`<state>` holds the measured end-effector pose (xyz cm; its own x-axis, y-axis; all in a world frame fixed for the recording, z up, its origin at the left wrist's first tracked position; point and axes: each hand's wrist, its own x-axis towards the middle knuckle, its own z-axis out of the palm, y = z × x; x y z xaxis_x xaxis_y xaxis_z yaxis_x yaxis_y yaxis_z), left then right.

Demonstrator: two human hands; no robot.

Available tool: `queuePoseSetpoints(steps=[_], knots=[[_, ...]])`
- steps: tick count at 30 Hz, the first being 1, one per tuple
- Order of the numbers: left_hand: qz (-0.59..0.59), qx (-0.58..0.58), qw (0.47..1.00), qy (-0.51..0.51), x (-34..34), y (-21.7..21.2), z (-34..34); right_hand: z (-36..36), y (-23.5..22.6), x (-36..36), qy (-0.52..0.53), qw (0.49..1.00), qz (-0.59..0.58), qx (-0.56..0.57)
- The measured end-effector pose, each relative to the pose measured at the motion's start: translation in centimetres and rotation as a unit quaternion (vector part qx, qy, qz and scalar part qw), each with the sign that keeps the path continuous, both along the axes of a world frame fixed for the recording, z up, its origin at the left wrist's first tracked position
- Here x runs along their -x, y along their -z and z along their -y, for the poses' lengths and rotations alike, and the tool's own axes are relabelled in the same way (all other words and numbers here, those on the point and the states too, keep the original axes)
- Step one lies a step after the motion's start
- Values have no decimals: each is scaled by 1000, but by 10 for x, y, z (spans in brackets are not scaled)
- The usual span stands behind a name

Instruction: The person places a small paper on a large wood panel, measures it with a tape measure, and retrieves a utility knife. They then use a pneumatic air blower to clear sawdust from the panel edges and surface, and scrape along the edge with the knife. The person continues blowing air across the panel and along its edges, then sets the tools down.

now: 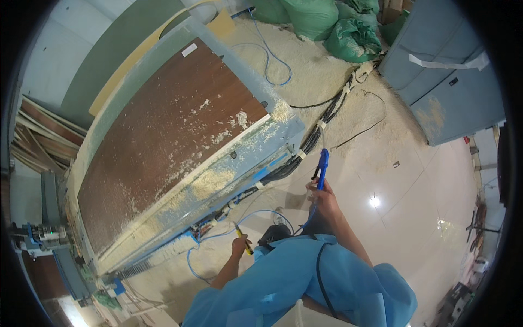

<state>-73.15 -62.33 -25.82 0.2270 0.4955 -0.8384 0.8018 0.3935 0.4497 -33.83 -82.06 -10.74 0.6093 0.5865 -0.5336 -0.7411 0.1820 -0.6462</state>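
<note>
In my right hand (327, 200) is a blue air blow gun (323, 162), gripped by its handle, its nose pointing away from me. A blue air hose (256, 212) curves across the floor to my right hand. My left hand (238, 246) is closed around a yellow utility knife (249, 250), held low beside the machine. In front of both hands, at the left, lies a brown wood-grain panel (163, 128) scattered with pale sawdust. It rests on a grey machine table (291, 128); neither hand touches the panel.
A bundle of black cables (310, 143) runs along the machine's near edge and over the dusty floor. Green sacks (354, 41) stand at the back. A grey cabinet (457, 92) is at the far right. Board offcuts (38, 136) are stacked at the left.
</note>
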Motion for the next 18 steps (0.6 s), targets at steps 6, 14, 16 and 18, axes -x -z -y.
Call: queuePoseSetpoints(steps=[6,14,16,18], knots=[[-12,15,969,-245,-50,-24,83,3,6,-99,-164,986,10,-12],[111,7,957,-266,-168,-56,165,20,16,-131,-181,979,-88,-31],[136,-10,952,-275,-179,-63,180,27,21,-129,-177,978,-112,-18],[130,-13,946,-297,-178,-67,193,32,29,-129,-214,971,-102,-19]])
